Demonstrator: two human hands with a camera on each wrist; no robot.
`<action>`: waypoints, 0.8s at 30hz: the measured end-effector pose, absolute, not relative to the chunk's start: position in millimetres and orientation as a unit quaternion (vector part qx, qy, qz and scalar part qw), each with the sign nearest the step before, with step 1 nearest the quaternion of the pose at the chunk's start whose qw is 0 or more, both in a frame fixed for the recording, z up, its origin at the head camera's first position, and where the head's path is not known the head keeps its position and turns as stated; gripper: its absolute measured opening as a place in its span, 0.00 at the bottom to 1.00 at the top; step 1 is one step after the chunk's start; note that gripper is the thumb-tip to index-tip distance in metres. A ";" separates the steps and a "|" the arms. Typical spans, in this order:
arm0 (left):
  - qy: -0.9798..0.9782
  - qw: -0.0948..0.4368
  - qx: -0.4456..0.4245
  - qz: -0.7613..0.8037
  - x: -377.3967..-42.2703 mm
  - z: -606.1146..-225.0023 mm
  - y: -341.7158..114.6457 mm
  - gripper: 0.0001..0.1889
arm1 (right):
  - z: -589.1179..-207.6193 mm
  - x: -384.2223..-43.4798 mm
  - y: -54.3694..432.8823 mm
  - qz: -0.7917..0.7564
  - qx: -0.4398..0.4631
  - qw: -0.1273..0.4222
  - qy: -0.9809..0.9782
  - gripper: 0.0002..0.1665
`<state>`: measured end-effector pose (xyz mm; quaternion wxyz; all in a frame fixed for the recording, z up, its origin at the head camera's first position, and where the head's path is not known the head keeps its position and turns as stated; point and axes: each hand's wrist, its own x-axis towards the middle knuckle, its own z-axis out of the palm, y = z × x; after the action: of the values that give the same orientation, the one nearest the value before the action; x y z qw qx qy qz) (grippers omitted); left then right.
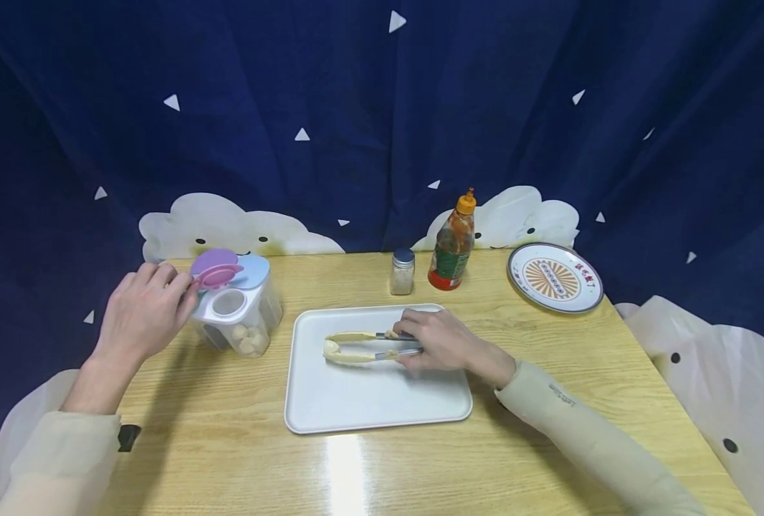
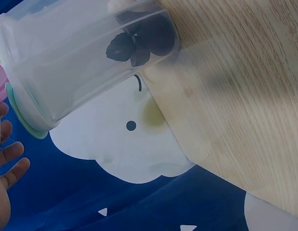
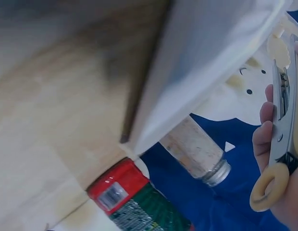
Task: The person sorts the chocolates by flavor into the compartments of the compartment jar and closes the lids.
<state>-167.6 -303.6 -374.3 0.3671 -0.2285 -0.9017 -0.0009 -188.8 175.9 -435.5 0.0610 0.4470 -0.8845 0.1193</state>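
On the left of the table stands a clear storage box [image 1: 272, 304] with coloured flip lids. My left hand [image 1: 146, 312] pinches the edge of its raised pink lid [image 1: 219, 276], beside an uncovered round opening [image 1: 229, 302]. Pale round pieces [image 1: 250, 341] lie in the front compartment; dark pieces [image 2: 134, 45] show in another in the left wrist view. My right hand [image 1: 443, 344] grips metal tongs [image 1: 382, 355] with cream tips and a ring [image 3: 269, 187] at the handle end. Between the tips, over the white tray [image 1: 375, 405], is a small pale piece [image 1: 332, 347].
Behind the tray stand a spice jar [image 1: 402, 272] with a dark cap and a sauce bottle [image 1: 453, 247] with an orange top. A patterned plate [image 1: 555, 278] lies at the back right. A dark blue curtain [image 1: 356, 86] hangs behind the table.
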 end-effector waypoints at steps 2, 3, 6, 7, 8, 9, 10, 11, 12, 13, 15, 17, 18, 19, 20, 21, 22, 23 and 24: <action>-0.903 0.366 -0.227 -0.001 -167.6 -374.0 -303.4 0.19 | -430.4 -190.9 171.5 0.124 0.448 0.071 -0.883 0.24; -0.903 0.365 -0.227 0.000 -167.6 -374.0 -303.6 0.19 | -427.7 -192.2 169.1 0.125 0.447 0.076 -0.882 0.24; -0.905 0.362 -0.224 0.001 -167.6 -373.7 -303.6 0.21 | -416.9 -195.3 160.3 0.134 0.443 0.080 -0.883 0.25; -0.906 0.361 -0.224 0.001 -167.6 -373.7 -303.7 0.21 | -413.4 -196.5 157.2 0.135 0.441 0.080 -0.884 0.26; -0.906 0.360 -0.223 0.001 -167.6 -373.6 -303.9 0.21 | -409.5 -197.8 154.0 0.138 0.439 0.079 -0.884 0.26; -0.906 0.359 -0.222 0.000 -167.5 -373.5 -303.8 0.21 | -405.9 -199.0 150.8 0.139 0.437 0.079 -0.885 0.27; -0.907 0.359 -0.222 0.000 -167.4 -373.4 -303.8 0.21 | -402.3 -200.3 147.4 0.141 0.437 0.079 -0.885 0.27; -0.906 0.359 -0.222 0.000 -167.4 -373.4 -304.0 0.21 | -399.0 -201.6 144.0 0.143 0.436 0.080 -0.885 0.27; -0.906 0.360 -0.222 0.000 -167.3 -373.4 -304.1 0.21 | -395.8 -203.2 140.4 0.144 0.438 0.083 -0.883 0.28; -0.905 0.362 -0.223 0.000 -167.2 -373.4 -304.1 0.21 | -392.6 -204.4 136.8 0.147 0.441 0.086 -0.881 0.27; -0.904 0.365 -0.224 0.000 -167.2 -373.6 -304.2 0.22 | -386.3 -206.8 129.3 0.152 0.447 0.094 -0.876 0.27; -0.901 0.369 -0.226 0.000 -167.3 -373.8 -304.4 0.22 | -380.0 -208.8 121.8 0.157 0.454 0.103 -0.871 0.27; -0.901 0.370 -0.227 -0.001 -167.4 -374.0 -304.5 0.22 | -376.9 -209.5 118.2 0.159 0.456 0.107 -0.869 0.26; -0.900 0.372 -0.228 -0.001 -167.5 -374.1 -304.5 0.22 | -374.0 -210.5 114.8 0.159 0.457 0.112 -0.868 0.26; -0.899 0.373 -0.229 -0.001 -167.7 -374.4 -304.6 0.22 | -371.0 -211.3 111.7 0.160 0.458 0.114 -0.867 0.26; -0.899 0.374 -0.230 -0.001 -167.9 -374.5 -304.6 0.22 | -368.3 -212.4 108.6 0.161 0.457 0.114 -0.867 0.26; -0.899 0.374 -0.230 -0.001 -168.0 -374.6 -304.7 0.22 | -365.8 -213.7 105.8 0.165 0.457 0.114 -0.867 0.26; -0.899 0.373 -0.229 0.000 -168.0 -374.6 -304.6 0.22 | -363.8 -215.2 103.2 0.166 0.457 0.115 -0.866 0.26; -0.899 0.373 -0.229 0.000 -168.0 -374.6 -304.6 0.22 | -361.7 -216.5 100.6 0.166 0.456 0.117 -0.867 0.26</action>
<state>-168.0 -304.6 -374.6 0.3730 -0.2295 -0.8990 0.0004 -216.5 100.6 -361.7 0.1169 0.4557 -0.8666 0.1664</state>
